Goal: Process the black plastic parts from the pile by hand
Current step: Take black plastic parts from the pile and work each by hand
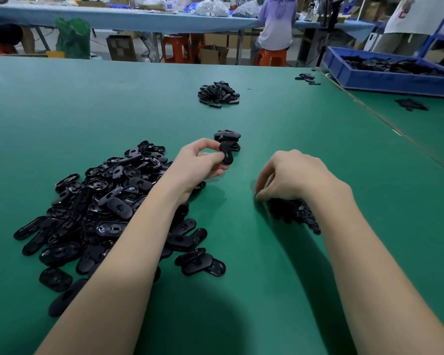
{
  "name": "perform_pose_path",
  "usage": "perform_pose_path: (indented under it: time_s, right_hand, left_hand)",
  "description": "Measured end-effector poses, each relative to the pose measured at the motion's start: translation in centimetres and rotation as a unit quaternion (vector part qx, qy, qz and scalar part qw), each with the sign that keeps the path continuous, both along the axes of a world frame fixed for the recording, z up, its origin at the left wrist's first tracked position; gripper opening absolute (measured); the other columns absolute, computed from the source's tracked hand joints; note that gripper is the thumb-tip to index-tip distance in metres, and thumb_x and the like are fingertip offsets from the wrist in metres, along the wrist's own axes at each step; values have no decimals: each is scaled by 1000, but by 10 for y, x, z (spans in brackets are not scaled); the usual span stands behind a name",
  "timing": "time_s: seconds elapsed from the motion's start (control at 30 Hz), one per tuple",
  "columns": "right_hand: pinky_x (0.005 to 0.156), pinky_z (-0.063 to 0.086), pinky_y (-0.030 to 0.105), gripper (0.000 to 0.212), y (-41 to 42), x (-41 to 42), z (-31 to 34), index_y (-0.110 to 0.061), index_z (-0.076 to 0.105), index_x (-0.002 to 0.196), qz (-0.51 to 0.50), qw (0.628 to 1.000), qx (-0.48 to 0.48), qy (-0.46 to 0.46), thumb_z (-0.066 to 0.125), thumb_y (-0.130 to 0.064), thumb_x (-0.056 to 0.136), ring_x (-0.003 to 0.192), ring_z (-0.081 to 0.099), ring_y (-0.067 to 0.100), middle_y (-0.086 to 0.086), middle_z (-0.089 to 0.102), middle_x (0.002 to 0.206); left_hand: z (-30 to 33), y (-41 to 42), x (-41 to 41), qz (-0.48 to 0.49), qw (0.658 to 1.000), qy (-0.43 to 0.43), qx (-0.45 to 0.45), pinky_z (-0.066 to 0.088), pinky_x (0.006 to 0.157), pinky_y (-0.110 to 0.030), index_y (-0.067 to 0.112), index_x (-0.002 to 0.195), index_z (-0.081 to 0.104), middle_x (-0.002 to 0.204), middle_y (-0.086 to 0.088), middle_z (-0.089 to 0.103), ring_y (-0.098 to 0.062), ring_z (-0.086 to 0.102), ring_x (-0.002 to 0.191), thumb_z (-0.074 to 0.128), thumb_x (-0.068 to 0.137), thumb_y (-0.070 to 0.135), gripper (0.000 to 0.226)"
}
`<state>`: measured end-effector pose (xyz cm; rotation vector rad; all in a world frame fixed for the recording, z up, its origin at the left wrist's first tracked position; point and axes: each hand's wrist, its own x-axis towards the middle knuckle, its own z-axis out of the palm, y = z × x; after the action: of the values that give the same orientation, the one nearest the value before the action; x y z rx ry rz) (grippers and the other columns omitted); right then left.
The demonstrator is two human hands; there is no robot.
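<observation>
Black plastic part (pixel 226 154), oval and slotted, was pinched between thumb and fingertips of the left hand (pixel 199 163), raised above the green table (pixel 113 103) just before a small stack (pixel 228 139). Risk noted: the light edge pinch could let it slip or topple that stack. The right hand (pixel 290 176), arched with fingers curled down, rested on a small heap (pixel 296 213); its grip could not be determined. The main pile (pixel 105 208) lay beneath the left forearm.

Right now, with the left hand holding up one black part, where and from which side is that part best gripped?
By its long edges near the lower end, from the left: the part is a flat, upright oval, and the left hand pinches it there, keeping its slotted face visible.
</observation>
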<state>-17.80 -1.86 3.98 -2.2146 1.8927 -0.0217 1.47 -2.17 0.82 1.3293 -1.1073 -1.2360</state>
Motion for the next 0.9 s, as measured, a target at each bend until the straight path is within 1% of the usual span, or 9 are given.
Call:
perform_pose_path:
  time_s: [0.13,0.27,0.43,0.57,0.63,0.7,0.77,0.83,0.9]
  right_hand:
    - [64,41,25,9,-1,5,-4,-37,74,75,-5,1000,-21,17,81,-42,70,89,67,17,-12,74,89]
    - [65,41,26,6,-3,6,-5,-37,74,80,-2,999,-34,5,74,-37,73,90,67,19,-10,74,91]
    - [76,51,26,11,-8,-4,-8,-37,76,79,-5,991,20,-130,70,-30,85,88,68,8,-19,75,83]
    - [58,42,18,9,-7,-3,-10,-28,77,83,-12,947,37,-319,71,-24,90,61,53,7,-4,77,83]
    - [52,37,18,7,-7,2,-10,-28,76,85,-39,917,26,-397,73,-25,91,57,43,10,3,77,89]
    - [54,37,20,6,-7,7,-12,-29,76,87,-69,900,9,-431,72,-27,91,50,40,7,4,78,93]
    - [49,36,16,5,-7,12,-16,-28,76,87,-90,892,-7,-444,73,-26,90,44,40,2,5,78,94]
    - [43,33,14,2,-8,16,-19,-27,76,88,-99,888,-11,-449,74,-27,89,43,43,0,5,78,93]
    - [49,35,19,3,-9,19,-21,-27,75,86,-108,885,-21,-453,75,-29,89,54,50,3,3,78,93]
  left_hand:
    - [0,-1,-1,1,1000,21,1,60,75,-20,5,103,64,102,-17,74,-18,76,86,61,96,2,8]
    - [-2,1,-2,-4,1000,24,-7,60,74,-21,9,110,64,97,-14,75,-21,76,87,61,95,0,17]
    - [-3,2,-1,-22,999,-30,-19,60,79,-28,17,111,68,91,-6,77,-18,74,81,61,95,3,22]
    - [-4,3,-1,-36,995,-82,-44,59,73,-26,19,108,63,93,-7,78,-14,75,81,66,93,8,19]
    - [-4,3,-1,-47,990,-120,-59,57,79,-36,22,105,61,90,-4,78,-20,75,85,69,91,11,20]
    - [-4,4,-1,-57,986,-143,-70,56,89,-48,24,104,60,88,-2,78,-34,71,95,71,89,15,20]
    - [-3,5,-2,-64,984,-145,-84,53,92,-53,24,102,60,87,-2,78,-39,68,98,72,88,15,21]
    - [-3,5,-2,-68,983,-145,-92,54,92,-52,23,102,59,87,-1,78,-36,70,94,73,87,14,22]
    - [-3,4,-2,-75,981,-148,-98,54,91,-49,22,102,59,86,-1,78,-26,70,83,74,86,13,24]
